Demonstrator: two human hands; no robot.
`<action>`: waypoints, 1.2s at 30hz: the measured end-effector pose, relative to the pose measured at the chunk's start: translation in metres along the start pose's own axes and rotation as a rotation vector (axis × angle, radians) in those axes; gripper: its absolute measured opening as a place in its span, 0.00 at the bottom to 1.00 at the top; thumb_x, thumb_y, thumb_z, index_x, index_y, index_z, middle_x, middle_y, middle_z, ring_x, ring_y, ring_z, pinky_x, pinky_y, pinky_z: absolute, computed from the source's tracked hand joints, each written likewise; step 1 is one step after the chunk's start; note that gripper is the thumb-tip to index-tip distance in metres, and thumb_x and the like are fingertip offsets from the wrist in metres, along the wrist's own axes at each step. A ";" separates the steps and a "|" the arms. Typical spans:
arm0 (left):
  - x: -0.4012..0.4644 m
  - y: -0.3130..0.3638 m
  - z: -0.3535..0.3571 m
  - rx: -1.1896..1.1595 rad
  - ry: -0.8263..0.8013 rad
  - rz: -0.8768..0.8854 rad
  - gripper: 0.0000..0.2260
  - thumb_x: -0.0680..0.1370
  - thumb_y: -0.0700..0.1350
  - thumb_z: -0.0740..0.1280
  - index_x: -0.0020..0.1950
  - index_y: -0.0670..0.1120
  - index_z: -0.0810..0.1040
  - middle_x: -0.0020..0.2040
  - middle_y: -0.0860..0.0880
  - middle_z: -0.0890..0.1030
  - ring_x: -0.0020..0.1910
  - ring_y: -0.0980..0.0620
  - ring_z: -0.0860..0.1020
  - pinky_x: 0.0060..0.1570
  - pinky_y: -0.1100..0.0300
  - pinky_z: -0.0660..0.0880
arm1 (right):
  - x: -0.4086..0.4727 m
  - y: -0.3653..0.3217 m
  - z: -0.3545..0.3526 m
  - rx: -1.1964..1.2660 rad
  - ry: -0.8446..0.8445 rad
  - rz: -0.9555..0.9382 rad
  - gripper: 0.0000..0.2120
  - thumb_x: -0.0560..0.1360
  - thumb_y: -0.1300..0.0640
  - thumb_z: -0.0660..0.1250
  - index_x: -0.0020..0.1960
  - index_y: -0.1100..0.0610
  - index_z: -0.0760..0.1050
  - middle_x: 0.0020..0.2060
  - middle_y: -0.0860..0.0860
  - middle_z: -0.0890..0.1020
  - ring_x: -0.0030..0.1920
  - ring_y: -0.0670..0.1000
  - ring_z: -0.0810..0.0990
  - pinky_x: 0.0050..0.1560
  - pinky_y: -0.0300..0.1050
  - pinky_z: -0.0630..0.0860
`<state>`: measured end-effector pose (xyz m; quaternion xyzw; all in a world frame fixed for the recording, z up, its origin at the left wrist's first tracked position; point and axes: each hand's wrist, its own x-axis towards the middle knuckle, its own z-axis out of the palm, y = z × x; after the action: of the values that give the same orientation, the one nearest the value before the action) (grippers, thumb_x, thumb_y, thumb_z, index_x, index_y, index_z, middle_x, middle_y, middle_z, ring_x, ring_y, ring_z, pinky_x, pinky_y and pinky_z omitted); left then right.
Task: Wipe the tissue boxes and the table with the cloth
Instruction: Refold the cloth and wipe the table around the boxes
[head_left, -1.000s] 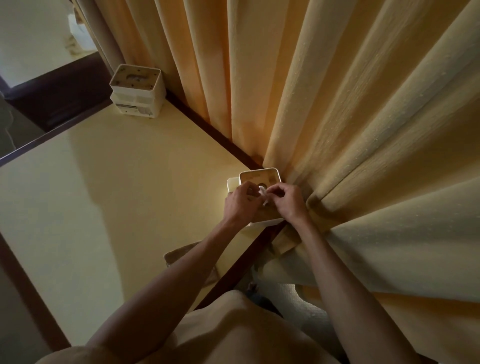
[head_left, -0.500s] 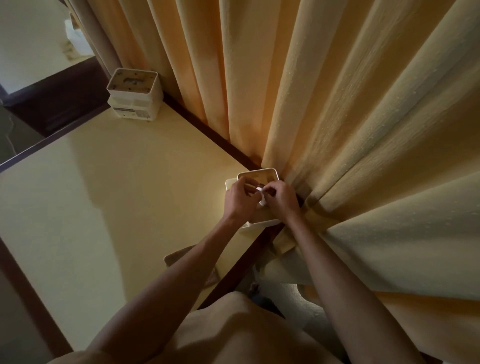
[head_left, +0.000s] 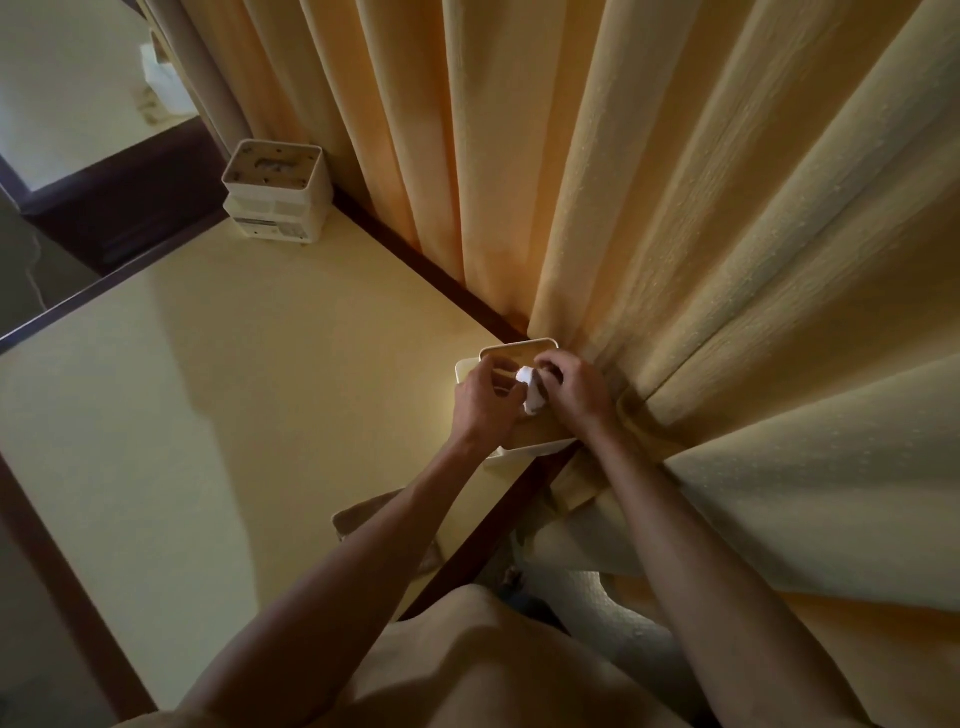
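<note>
Head view: both hands, left (head_left: 485, 400) and right (head_left: 574, 392), pinch a small white tissue tuft (head_left: 531, 388) atop the near white rectangular tissue box (head_left: 519, 349) at the pale yellow counter (head_left: 234, 389) edge, beside orange pleated curtains (head_left: 675, 208); steadying the box helps. Brown folded cloth (head_left: 358, 514) lies nearer, untouched

A home or guest room: heavy yellow curtains (head_left: 649, 208) hang behind a dark-edged table (head_left: 234, 389)

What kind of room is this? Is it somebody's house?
Probably a hotel or guest room, though a home is possible. Long peach pleated curtains hang beside a cream table with dark wooden edging, which carries two white square tissue boxes, one far and one near.
</note>
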<state>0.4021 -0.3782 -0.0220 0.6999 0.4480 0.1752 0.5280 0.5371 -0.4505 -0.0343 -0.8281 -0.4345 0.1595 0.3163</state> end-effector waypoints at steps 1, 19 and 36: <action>0.001 -0.001 -0.001 0.003 0.005 -0.001 0.07 0.79 0.41 0.69 0.57 0.46 0.80 0.46 0.53 0.82 0.44 0.59 0.81 0.42 0.60 0.82 | 0.000 0.001 -0.001 0.004 0.001 0.010 0.11 0.80 0.66 0.64 0.60 0.64 0.81 0.56 0.58 0.84 0.54 0.52 0.80 0.52 0.37 0.70; -0.075 -0.130 -0.122 0.555 -0.107 -0.024 0.12 0.80 0.42 0.69 0.64 0.45 0.79 0.62 0.45 0.81 0.58 0.49 0.77 0.53 0.56 0.75 | -0.115 -0.072 0.073 0.077 -0.023 -0.358 0.10 0.78 0.62 0.62 0.52 0.63 0.81 0.47 0.56 0.82 0.48 0.50 0.79 0.48 0.43 0.81; -0.124 -0.180 -0.150 0.350 -0.068 -0.298 0.10 0.78 0.38 0.67 0.59 0.43 0.77 0.52 0.45 0.80 0.51 0.46 0.78 0.44 0.56 0.74 | -0.115 -0.100 0.161 -0.101 -0.462 0.178 0.09 0.77 0.66 0.68 0.49 0.56 0.69 0.50 0.54 0.76 0.51 0.54 0.76 0.39 0.36 0.70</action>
<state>0.1482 -0.3846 -0.0983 0.7124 0.5518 -0.0088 0.4334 0.3227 -0.4403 -0.0903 -0.8195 -0.4279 0.3499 0.1513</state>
